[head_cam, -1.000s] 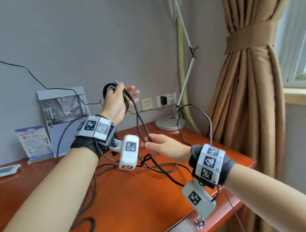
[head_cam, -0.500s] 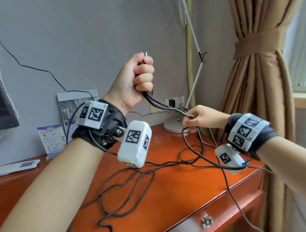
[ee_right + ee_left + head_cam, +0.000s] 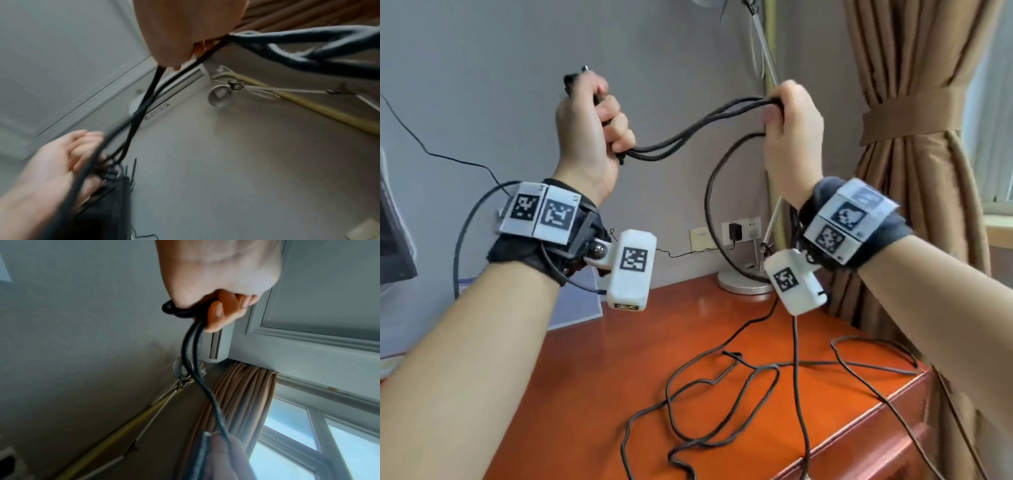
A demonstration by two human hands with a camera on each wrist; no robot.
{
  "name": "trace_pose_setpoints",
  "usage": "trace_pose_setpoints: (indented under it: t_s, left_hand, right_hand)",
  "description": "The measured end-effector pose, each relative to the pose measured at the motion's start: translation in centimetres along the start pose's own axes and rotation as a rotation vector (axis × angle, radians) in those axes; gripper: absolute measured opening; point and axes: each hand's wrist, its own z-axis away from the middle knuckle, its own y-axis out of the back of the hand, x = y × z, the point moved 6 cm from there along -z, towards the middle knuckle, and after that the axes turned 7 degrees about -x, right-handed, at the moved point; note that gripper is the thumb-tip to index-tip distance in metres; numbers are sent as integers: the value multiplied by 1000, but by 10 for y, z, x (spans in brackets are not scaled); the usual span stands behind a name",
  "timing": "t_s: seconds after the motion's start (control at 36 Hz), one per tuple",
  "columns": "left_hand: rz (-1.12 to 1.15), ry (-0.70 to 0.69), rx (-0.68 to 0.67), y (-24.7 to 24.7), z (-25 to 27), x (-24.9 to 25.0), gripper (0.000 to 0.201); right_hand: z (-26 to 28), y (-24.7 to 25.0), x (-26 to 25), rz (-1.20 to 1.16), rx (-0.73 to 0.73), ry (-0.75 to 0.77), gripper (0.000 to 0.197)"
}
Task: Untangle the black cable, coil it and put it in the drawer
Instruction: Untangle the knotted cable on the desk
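The black cable (image 3: pixel 688 135) runs in several strands between my two raised hands, above the orange desk (image 3: pixel 592 394). My left hand (image 3: pixel 592 126) is a fist gripping one end of the bundle, and a metal plug tip (image 3: pixel 585 68) sticks out on top. At the same height my right hand (image 3: pixel 791 137) grips the other end. From it the cable drops in a loop to loose tangles on the desk (image 3: pixel 722 394). The left wrist view shows my left hand (image 3: pixel 216 280) curled round the cable (image 3: pixel 191 344). The drawer front (image 3: pixel 893 438) is shut.
A desk lamp base (image 3: pixel 743 284) stands at the back of the desk, its arm (image 3: pixel 763 44) rising between my hands. A tied brown curtain (image 3: pixel 914 171) hangs at the right. A wall socket with a black adapter (image 3: pixel 736 231) is behind. A monitor edge (image 3: pixel 393 240) is at left.
Both hands have risen. My right hand has moved up and right, away from the left, drawing the strands out between them and lifting more cable off the desk.
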Motion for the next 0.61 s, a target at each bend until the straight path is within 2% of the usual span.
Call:
trace_pose_setpoints:
  t_s: [0.03, 0.06, 0.11, 0.17, 0.22, 0.28, 0.33, 0.42, 0.47, 0.58, 0.61]
  left_hand:
    - [-57, -50, 6, -1, -2, 6, 32]
    - [-142, -106, 6, 1, -4, 11, 34]
    - [-383, -203, -14, 10, -9, 15, 35]
    - [-677, -271, -59, 23, -9, 12, 31]
    - [-1034, -307, -104, 41, -5, 2, 34]
    - [-1238, -298, -147, 62, 2, -14, 39]
    - [-1322, -254, -173, 81, 9, -27, 41]
    - [-1398, -181, -147, 109, 15, -40, 41]
    - [-1427, -139, -126, 121, 19, -43, 43]
    - [-1464, -110, -122, 141, 25, -47, 44]
    - [-1467, -103, -125, 147, 26, -48, 45]
  right_hand:
    - [-4, -5, 0, -8, -23, -1, 18]
    - [-6, -16, 3, -3, -124, -24, 17]
    - [5, -44, 18, 103, -518, -112, 17]
    - [39, -65, 39, 306, -909, -160, 20]
    - [74, -72, 58, 465, -1099, -192, 21]
    - [104, -76, 76, 512, -1152, -282, 25]
    - [122, -80, 89, 566, -1152, -350, 33]
    - [134, -86, 99, 516, -1067, -466, 55]
    - [137, -84, 103, 516, -1043, -615, 63]
    - [153, -85, 98, 583, -1408, -786, 33]
    - [153, -89, 97, 600, -1479, -769, 33]
